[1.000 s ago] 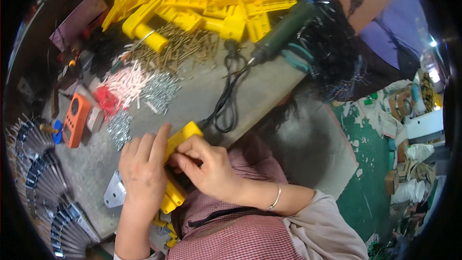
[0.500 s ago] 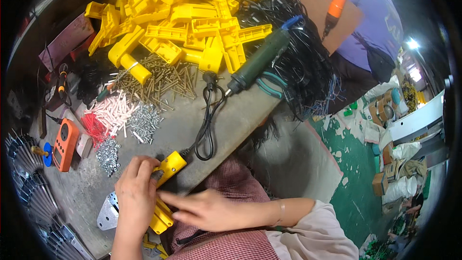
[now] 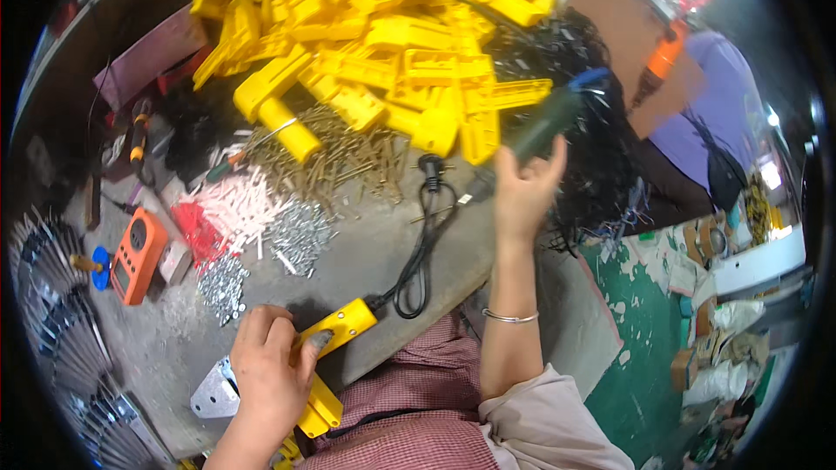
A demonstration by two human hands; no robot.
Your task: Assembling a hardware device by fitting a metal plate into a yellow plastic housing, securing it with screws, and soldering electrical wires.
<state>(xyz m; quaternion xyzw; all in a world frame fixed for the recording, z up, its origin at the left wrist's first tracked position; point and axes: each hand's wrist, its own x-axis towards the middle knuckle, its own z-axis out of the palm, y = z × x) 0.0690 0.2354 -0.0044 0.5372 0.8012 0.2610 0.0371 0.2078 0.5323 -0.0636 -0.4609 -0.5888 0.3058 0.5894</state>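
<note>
My left hand (image 3: 272, 367) is closed around a yellow plastic handle (image 3: 348, 322), low on the bench near its front edge. Small screws show on the handle's upper face, and a black power cord (image 3: 424, 270) runs out of its far end. Its lower end (image 3: 322, 409) sticks out past my palm, and a silver metal bracket (image 3: 215, 393) shows to the left of the hand. My right hand (image 3: 527, 196) is up at the green electric screwdriver (image 3: 549, 122), thumb and finger spread at its lower body. Blur hides how far they touch it.
Yellow plastic shells (image 3: 383, 35) lie heaped at the back. Before them are brass-coloured screws (image 3: 340, 157), pink-white sleeves (image 3: 248, 209), silver screws (image 3: 300, 235) and nuts (image 3: 222, 287). An orange meter (image 3: 139, 257) stands left. Black cords (image 3: 592, 157) pile up right, near a person in purple (image 3: 718, 104).
My right hand has left the yellow handle and moved up and right to the green screwdriver. The left hand keeps its hold on the handle. The whole view has shifted somewhat.
</note>
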